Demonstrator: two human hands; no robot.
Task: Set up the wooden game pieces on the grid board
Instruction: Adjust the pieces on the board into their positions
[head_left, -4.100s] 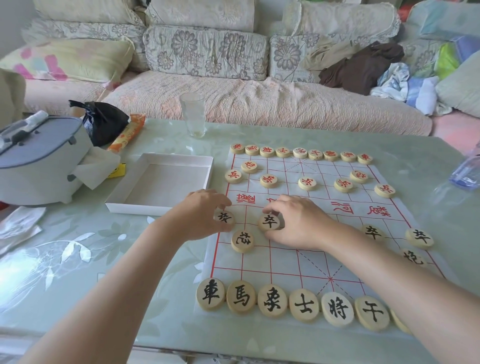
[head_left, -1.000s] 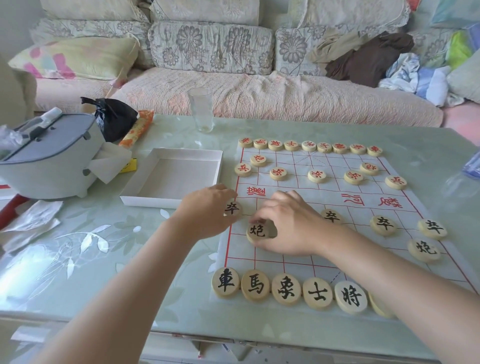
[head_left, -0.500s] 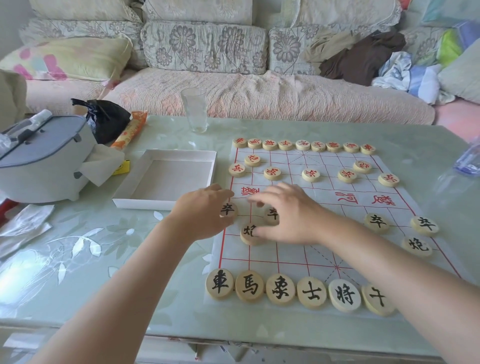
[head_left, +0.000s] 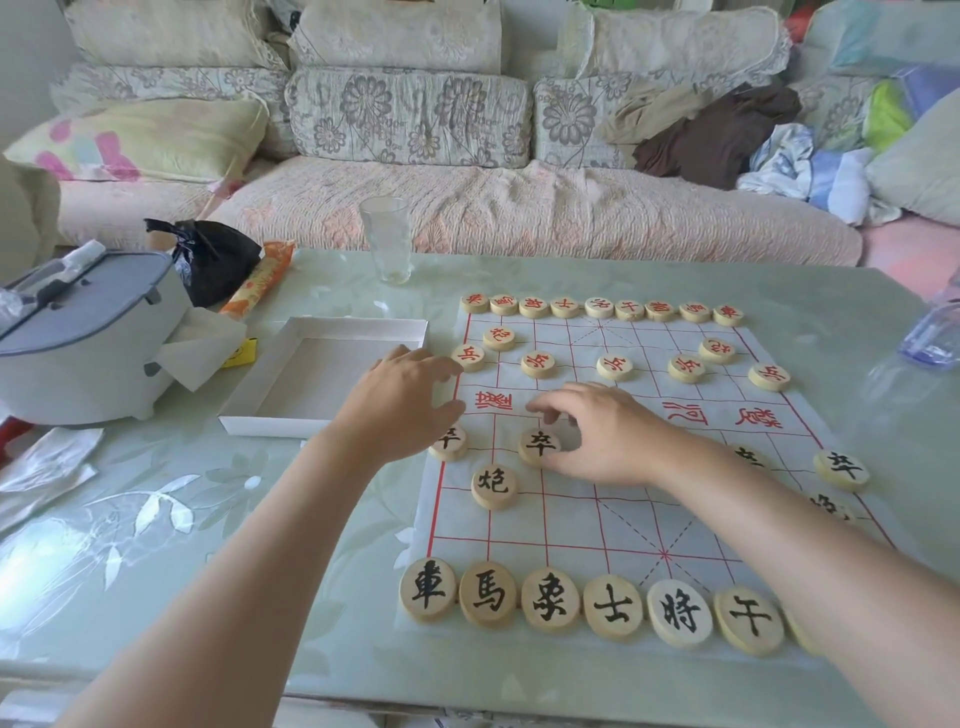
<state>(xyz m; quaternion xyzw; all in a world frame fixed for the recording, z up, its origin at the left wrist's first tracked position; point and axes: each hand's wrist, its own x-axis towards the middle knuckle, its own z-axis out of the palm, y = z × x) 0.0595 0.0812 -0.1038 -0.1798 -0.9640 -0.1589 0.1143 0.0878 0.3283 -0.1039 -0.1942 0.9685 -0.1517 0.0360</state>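
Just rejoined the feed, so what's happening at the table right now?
A person is laying out wooden pieces on the grid board. The right hand touches a black-marked piece near the middle line, and the left hand rests over another piece at the board's left edge. The red row and the near black row look set.

Your single head-worn camera looks forward and down from close above the surface (head_left: 332, 649), forearms entering at the bottom edge, the grid board (head_left: 644, 499) near, a sofa (head_left: 467, 208) beyond.
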